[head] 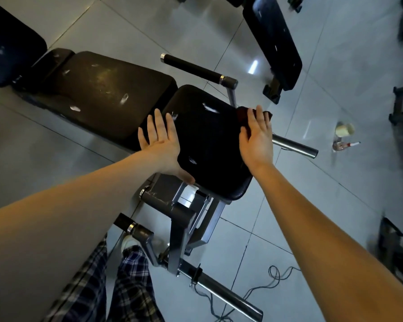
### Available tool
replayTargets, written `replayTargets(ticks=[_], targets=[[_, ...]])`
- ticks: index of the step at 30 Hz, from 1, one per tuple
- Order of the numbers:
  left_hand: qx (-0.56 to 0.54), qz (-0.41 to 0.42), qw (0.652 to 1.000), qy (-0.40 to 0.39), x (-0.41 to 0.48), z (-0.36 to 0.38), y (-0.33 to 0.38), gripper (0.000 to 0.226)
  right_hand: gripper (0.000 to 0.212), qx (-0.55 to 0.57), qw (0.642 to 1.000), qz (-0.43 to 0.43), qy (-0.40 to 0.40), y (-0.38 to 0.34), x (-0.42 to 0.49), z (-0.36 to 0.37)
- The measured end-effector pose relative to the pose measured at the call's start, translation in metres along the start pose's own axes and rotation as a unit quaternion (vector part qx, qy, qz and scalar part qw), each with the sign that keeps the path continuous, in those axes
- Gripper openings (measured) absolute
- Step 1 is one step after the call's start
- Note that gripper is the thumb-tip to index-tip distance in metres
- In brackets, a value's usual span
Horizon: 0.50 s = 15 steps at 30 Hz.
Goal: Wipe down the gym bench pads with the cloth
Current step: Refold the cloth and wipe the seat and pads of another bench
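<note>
The left hand (159, 145) lies flat with straight fingers against the left edge of the bench's black seat pad (207, 140), thumb on its near rim. The right hand (256, 140), fingers also straight, presses a dark red cloth (242, 112) onto the pad's far right corner. The worn back pad (102, 94) stretches away to the left. A black-gripped handle (196, 68) juts out beyond the seat. On the tiled floor (289, 205) stand a second bench (275, 40), a cup (344, 130) and, just beside it, a bottle (342, 145); a cable (275, 275) coils nearer. Plaid trousers (126, 287) show below.
</note>
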State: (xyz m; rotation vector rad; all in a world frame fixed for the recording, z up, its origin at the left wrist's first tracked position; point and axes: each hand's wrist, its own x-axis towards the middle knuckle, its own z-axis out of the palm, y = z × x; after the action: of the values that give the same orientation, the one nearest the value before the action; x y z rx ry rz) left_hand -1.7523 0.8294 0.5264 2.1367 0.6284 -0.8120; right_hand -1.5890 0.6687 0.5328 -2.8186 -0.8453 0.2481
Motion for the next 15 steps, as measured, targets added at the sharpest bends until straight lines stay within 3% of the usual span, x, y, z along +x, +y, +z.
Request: replayTargets(ticks=[8, 12, 15], targets=[[0.015, -0.003, 1.0, 0.007, 0.002, 0.002, -0.001, 0.165, 0.051, 0.022, 0.996, -0.084, -0.004, -0.007, -0.133, 0.02], [0.018, -0.005, 1.0, 0.004, 0.003, 0.002, -0.001, 0.165, 0.051, 0.026, 0.993, -0.111, -0.023, 0.0, -0.114, 0.013], [0.01, -0.004, 1.0, -0.001, 0.002, 0.002, -0.002, 0.165, 0.05, 0.035, 0.998, -0.053, -0.009, 0.004, -0.062, 0.004]])
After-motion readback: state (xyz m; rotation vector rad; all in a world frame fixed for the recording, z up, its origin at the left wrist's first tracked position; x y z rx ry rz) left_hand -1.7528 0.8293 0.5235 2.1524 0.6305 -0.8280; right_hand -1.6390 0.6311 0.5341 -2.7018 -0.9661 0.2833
